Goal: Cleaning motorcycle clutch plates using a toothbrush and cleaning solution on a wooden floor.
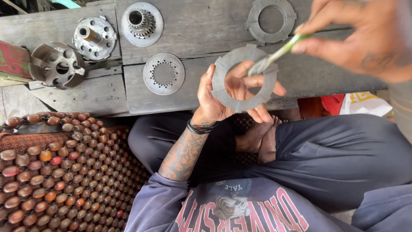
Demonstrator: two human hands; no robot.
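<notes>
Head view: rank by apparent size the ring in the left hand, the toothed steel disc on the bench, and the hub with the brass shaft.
1. Ring, though it is nearer the camera.
2. Toothed steel disc and hub: look alike, no ranking.

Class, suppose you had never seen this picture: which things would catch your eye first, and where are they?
At centre, the left hand holds up a grey ring-shaped disc, while the right hand touches a green-handled brush to it. Behind, metal gear parts lie on wooden planks; lower left is a beaded mat.

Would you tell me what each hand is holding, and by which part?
Left hand holds the grey ring plate by its rim; right hand pinches the green-handled brush by its handle.
</notes>
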